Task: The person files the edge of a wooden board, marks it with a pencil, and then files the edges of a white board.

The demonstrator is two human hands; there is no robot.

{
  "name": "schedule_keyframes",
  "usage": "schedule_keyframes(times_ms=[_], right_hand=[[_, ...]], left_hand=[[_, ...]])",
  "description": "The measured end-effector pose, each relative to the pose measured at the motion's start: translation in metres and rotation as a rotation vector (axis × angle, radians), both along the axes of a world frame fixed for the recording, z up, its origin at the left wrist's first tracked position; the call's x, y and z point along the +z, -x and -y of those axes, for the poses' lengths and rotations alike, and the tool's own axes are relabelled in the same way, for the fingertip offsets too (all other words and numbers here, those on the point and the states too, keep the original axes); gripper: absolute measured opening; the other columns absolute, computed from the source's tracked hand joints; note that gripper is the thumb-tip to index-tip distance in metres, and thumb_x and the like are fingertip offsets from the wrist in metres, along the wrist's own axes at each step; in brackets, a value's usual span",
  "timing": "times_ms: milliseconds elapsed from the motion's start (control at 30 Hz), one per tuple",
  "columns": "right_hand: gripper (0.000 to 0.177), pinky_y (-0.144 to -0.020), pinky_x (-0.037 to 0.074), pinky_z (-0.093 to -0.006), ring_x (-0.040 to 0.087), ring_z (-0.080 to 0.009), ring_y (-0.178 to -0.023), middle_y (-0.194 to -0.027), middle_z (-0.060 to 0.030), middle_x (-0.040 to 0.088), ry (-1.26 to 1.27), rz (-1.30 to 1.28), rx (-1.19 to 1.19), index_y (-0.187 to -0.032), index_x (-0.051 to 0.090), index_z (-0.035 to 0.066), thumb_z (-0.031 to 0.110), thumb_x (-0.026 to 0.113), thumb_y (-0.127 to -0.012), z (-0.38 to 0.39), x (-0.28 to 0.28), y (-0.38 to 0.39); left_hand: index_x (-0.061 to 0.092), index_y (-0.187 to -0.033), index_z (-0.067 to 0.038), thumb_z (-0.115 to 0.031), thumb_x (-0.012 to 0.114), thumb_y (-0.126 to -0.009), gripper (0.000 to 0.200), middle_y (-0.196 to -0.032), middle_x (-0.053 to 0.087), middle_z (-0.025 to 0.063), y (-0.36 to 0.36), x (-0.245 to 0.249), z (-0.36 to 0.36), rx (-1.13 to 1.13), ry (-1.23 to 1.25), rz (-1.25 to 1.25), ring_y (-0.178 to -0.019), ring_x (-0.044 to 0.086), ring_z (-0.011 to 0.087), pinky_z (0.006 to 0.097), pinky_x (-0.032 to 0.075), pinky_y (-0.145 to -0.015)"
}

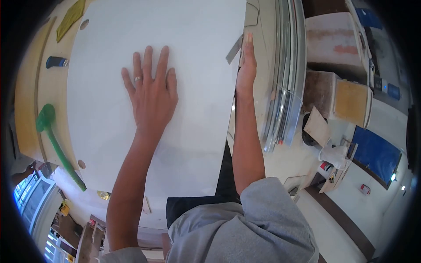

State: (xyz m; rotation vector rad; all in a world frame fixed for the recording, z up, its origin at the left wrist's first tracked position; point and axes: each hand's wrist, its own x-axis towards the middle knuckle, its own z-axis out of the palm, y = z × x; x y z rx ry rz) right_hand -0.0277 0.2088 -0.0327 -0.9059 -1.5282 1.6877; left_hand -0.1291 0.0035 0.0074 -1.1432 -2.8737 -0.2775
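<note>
A large white panel [197, 118] lies in front of me, with a round hole near each of two left corners. My left hand [152, 90] rests flat on it, fingers spread, a ring on one finger. At the panel's right edge is my right hand [247, 65], its fingers pressed together around or against a flat metal blade [234, 50] that reaches over the edge onto the panel. Part of that hand is hidden behind the edge, so its hold on the blade is unclear.
Left of the panel lie a green mallet [57, 144], a blue and black tool [57, 62] and a yellow cloth [70, 19]. Long metal profiles [285, 74] run along the right. Farther right stand boxes [351, 103]. Someone's hand [30, 168] shows at the far left.
</note>
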Motion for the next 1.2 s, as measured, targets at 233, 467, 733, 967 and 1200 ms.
schedule_keyframes(times_ms=[233, 467, 733, 967, 1200], right_hand=[[0.07, -0.135, 0.014, -0.0357, 0.018, -0.0246, -0.167, -0.18, -0.0152, 0.019, 0.064, -0.047, -0.011, -0.17, 0.023, -0.004, 0.04, 0.039, -0.117, 0.019, -0.001, -0.017], [0.071, -0.136, 0.014, -0.0364, 0.018, -0.0244, -0.167, -0.18, -0.0157, 0.021, 0.08, -0.035, -0.022, -0.17, 0.023, -0.005, 0.039, 0.041, -0.117, 0.042, -0.004, -0.036], [0.072, -0.136, 0.014, -0.0381, 0.017, -0.0267, -0.167, -0.18, -0.0177, 0.02, 0.077, -0.075, -0.005, -0.169, 0.022, -0.006, 0.04, 0.041, -0.117, 0.075, -0.011, -0.066], [0.073, -0.136, 0.012, -0.0377, 0.016, -0.0265, -0.167, -0.18, -0.0179, 0.019, 0.067, -0.039, -0.008, -0.169, 0.022, -0.007, 0.041, 0.04, -0.117, 0.103, -0.01, -0.09], [0.072, -0.136, 0.011, -0.0366, 0.017, -0.0257, -0.167, -0.18, -0.0161, 0.019, 0.047, -0.014, -0.019, -0.17, 0.023, -0.005, 0.042, 0.038, -0.117, 0.136, -0.007, -0.115]], left_hand=[[0.045, -0.166, -0.03, -0.039, 0.042, -0.115, 0.052, -0.172, 0.039, 0.0109, 0.0, -0.005, 0.0, 0.004, -0.026, -0.066, -0.164, 0.026, 0.0338, 0.0589, 0.01, -0.135], [0.049, -0.164, -0.029, -0.039, 0.044, -0.114, 0.051, -0.169, 0.045, 0.0118, 0.0, -0.01, -0.001, -0.007, -0.078, -0.103, -0.162, 0.032, 0.0353, 0.06, 0.014, -0.133], [0.05, -0.163, -0.031, -0.039, 0.043, -0.114, 0.05, -0.17, 0.044, 0.0126, 0.001, -0.018, 0.002, -0.009, -0.116, -0.132, -0.161, 0.034, 0.0359, 0.0602, 0.016, -0.133], [0.044, -0.165, -0.011, -0.035, 0.04, -0.115, 0.056, -0.171, 0.038, 0.0215, -0.01, 0.004, 0.001, -0.005, -0.087, -0.033, -0.163, 0.026, 0.0412, 0.0599, 0.011, -0.134], [0.046, -0.164, -0.011, -0.034, 0.038, -0.115, 0.055, -0.171, 0.038, 0.0215, -0.015, 0.005, 0.002, 0.001, -0.15, -0.021, -0.163, 0.025, 0.0405, 0.0602, 0.01, -0.134]])
